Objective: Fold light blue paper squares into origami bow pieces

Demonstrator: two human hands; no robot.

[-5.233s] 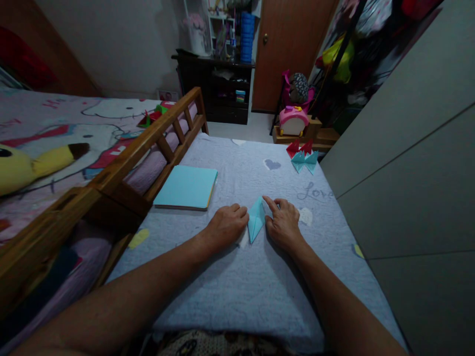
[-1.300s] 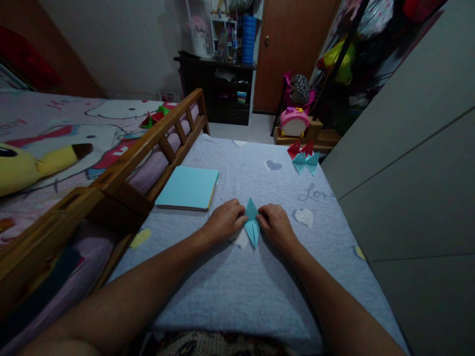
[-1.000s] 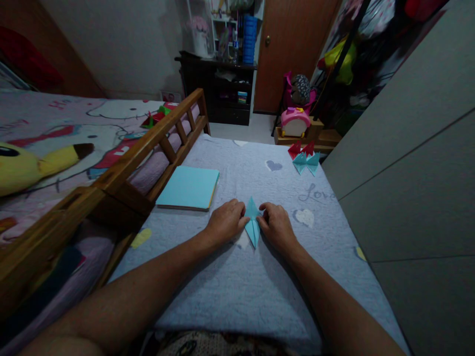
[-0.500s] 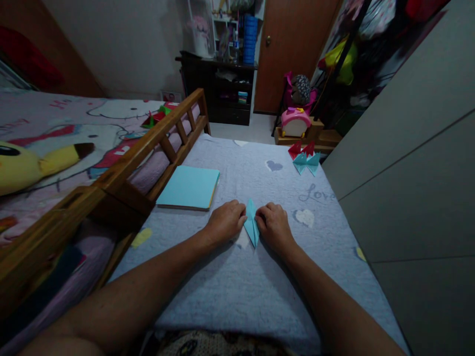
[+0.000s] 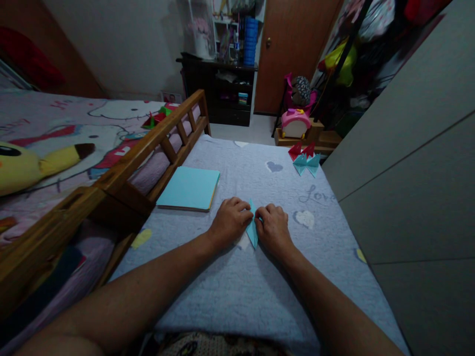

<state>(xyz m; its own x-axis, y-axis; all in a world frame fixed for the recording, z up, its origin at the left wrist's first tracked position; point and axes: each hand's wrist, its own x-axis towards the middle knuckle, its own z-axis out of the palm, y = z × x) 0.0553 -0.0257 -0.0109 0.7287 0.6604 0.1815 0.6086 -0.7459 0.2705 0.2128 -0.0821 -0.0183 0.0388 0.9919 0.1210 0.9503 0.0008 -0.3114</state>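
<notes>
Head view: left hand [image 5: 229,222] and right hand [image 5: 274,228], fingers curled, pinch opposite edges of folded blue paper [image 5: 253,236].

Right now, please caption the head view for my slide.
Left hand and right hand at folded blue paper over printed cloth.

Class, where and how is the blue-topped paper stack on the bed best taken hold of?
I'd take the paper stack by its right edge, from the right, where the left hand is: thumb on top, fingers underneath. It lies flat, its layered right edge showing, while its left edge lies close to the wooden rail.
</notes>
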